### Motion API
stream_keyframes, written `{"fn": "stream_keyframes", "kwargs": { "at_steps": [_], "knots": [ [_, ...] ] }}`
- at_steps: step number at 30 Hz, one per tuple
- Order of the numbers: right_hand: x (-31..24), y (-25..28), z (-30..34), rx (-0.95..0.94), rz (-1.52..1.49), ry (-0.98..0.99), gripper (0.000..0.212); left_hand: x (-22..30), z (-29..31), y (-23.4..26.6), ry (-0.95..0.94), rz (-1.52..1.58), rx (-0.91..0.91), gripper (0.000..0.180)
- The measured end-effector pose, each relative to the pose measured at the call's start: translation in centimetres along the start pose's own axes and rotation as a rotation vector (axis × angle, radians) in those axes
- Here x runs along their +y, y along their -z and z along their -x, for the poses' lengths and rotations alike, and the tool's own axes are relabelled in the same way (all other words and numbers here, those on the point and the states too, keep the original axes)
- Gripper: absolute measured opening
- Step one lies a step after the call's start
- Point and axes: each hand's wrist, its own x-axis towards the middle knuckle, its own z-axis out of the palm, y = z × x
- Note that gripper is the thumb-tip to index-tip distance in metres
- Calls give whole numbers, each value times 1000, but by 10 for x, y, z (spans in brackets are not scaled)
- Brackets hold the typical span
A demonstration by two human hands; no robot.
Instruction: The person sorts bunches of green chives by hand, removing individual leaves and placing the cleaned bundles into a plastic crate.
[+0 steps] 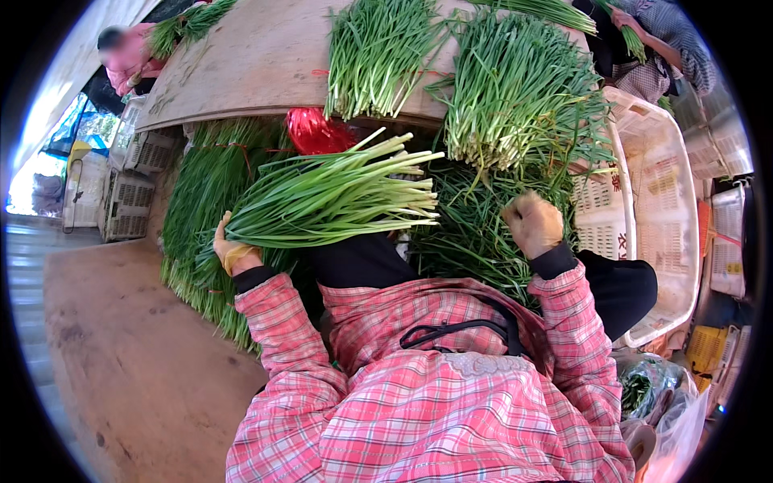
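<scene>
My left hand [233, 248], in a tan glove, is closed round the leafy end of a loose bunch of garlic chives [346, 197]. The bunch lies sideways above my lap, its pale cut stems pointing right. Over a heap of loose green leaves [467, 233] is my right hand [533, 224], also gloved, with the fingers curled into a fist. Whatever it may hold is hidden. Beyond it, a thick pile of chives [523, 97] rests on the board, stems toward me. A smaller pile [382, 56] sits to its left.
Red plastic string [318, 131] hangs at the edge of the wooden board [241, 64]. Tied chive bundles [205, 201] stack up on my left. A white crate [660, 185] stands on my right, plastic bags [656, 394] nearer. Two other people handle chives at the far corners.
</scene>
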Motion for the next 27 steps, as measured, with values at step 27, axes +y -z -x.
{"fn": "stream_keyframes", "kwargs": {
  "at_steps": [27],
  "knots": [
    [-97, 29, -21, 84, -200, 406, 27, -4, -13, 7, 59, 153, -16, 25]
  ]
}}
